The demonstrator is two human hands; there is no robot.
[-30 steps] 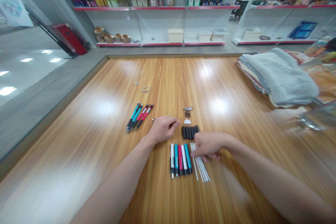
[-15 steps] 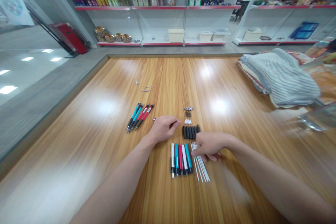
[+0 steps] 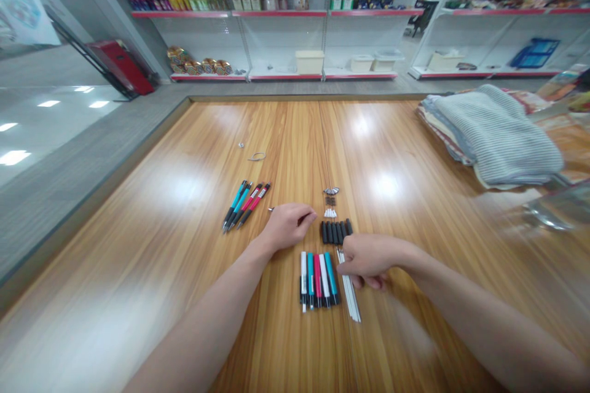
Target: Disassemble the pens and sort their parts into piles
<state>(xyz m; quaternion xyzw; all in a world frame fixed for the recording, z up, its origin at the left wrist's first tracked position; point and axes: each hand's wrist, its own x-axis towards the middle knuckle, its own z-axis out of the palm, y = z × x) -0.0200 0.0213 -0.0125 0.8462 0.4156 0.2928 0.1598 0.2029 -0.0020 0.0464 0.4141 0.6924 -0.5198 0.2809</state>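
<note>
My right hand (image 3: 369,258) is curled at the upper part of a bundle of thin white pen refills (image 3: 351,301), with thumb and fingers against them. My left hand (image 3: 288,224) rests closed on the table; what it may hold is hidden, and a small metallic tip (image 3: 271,209) shows beside its back. Between my forearms lies a row of white, teal and pink pen barrels (image 3: 316,279). Beyond the refills are black grip sleeves (image 3: 335,232), small white pieces (image 3: 330,213), dark springs (image 3: 330,201) and silver cone tips (image 3: 330,191), set in rows.
Teal and pink pens (image 3: 244,206) lie together left of my left hand. Farther off are a thin wire loop (image 3: 257,156) and a small shiny piece (image 3: 241,145). Folded cloths (image 3: 502,135) and a clear container (image 3: 557,209) sit at the right. Shelves stand behind the table.
The fanned refills have been drawn together into a narrower bundle, their lower ends shifting left. My right hand has moved slightly; my left hand has stayed still.
</note>
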